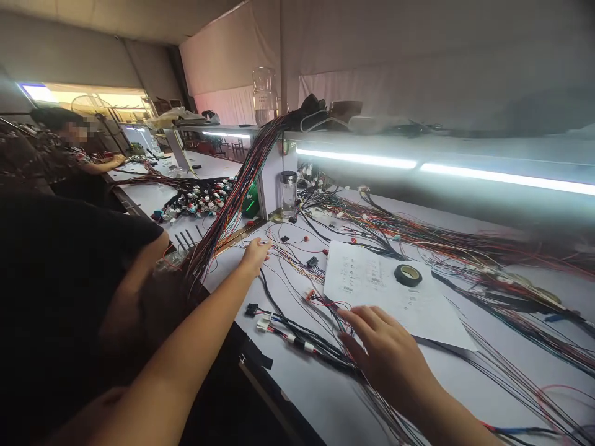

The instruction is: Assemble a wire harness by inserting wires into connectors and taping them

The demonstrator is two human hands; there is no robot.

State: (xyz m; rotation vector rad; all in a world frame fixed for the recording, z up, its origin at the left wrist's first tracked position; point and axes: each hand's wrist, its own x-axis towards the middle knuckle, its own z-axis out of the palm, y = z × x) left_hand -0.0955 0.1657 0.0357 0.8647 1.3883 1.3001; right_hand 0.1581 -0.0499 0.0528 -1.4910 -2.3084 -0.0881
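Observation:
My left hand is stretched out over the white table, its fingers pinched together on thin loose wires. My right hand is nearer, fingers extended and thumb apart, above a bundle of dark wires. Just left of that hand lies a small orange-red connector with thin wires. A black connector and a white connector end the cables near the front edge. Another black connector lies between my hands. A printed sheet bears a roll of black tape.
A thick wire bundle hangs from the shelf on the left. A glass jar stands by the shelf post. More wires spread along the back under a lamp. Another person is close on my left; a co-worker sits farther off.

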